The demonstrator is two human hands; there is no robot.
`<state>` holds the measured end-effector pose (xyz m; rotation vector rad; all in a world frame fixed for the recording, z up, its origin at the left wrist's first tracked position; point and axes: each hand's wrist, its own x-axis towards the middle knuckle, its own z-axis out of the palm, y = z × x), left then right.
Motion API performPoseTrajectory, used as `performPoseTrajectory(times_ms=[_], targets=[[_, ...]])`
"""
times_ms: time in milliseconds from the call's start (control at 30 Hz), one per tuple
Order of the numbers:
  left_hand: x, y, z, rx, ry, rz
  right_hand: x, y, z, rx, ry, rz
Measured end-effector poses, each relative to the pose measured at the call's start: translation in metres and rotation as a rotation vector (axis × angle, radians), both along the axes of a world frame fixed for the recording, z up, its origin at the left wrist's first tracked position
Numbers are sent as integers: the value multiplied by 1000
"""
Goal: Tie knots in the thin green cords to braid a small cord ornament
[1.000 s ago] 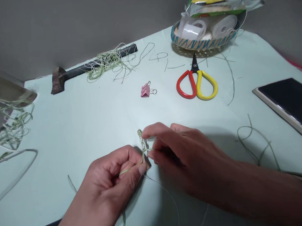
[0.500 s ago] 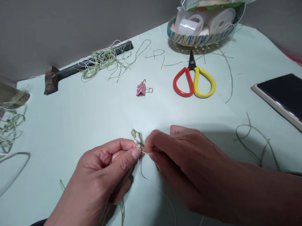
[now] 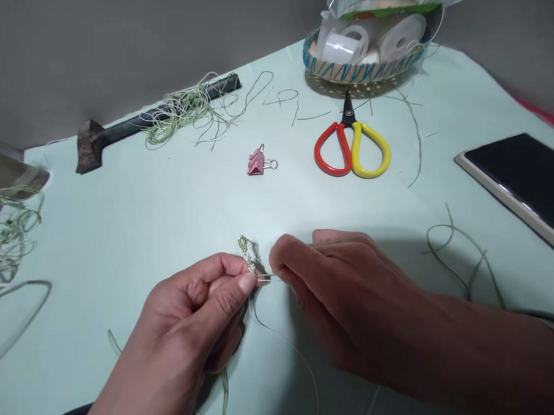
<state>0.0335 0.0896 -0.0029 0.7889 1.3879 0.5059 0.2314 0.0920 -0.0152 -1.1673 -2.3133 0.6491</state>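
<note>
at the near middle of the pale green tabletop (image 3: pixel 167 212), here's the focus: a slim knotted cord piece (image 3: pixel 246 255), green loop at the tip, tight white knots below. the left hand (image 3: pixel 194 321) pinches its lower end, thumb covering part of the knotting. thin strands (image 3: pixel 265 276) stretch across to the right hand (image 3: pixel 336 290), fingers curled tight around them, hiding the ends. just beyond, a pink binder clip (image 3: pixel 256 162) and red-and-yellow-handled scissors (image 3: pixel 348 114); farther back, a cord tangle (image 3: pixel 181 117) draped over a hammer (image 3: pixel 123 128), a blue-laced basket (image 3: pixel 367 73) of spools (image 3: pixel 341 48); off right, a smartphone (image 3: pixel 523 172).
</note>
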Motion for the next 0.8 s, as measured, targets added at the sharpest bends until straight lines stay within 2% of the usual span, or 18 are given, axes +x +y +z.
performPoseTrajectory(times_ms=[200,400,567,800], targets=[[5,6,5,5,-113,32,-1,-2,-1,-47,9,17],[1,2,2,-25,-39,52,0,0,0,-102,52,40],[-6,-2,-1,-78,31,-3,1,1,0,-139,37,45],[-6,-5,-5,-26,55,40,5,2,1,-110,69,79]])
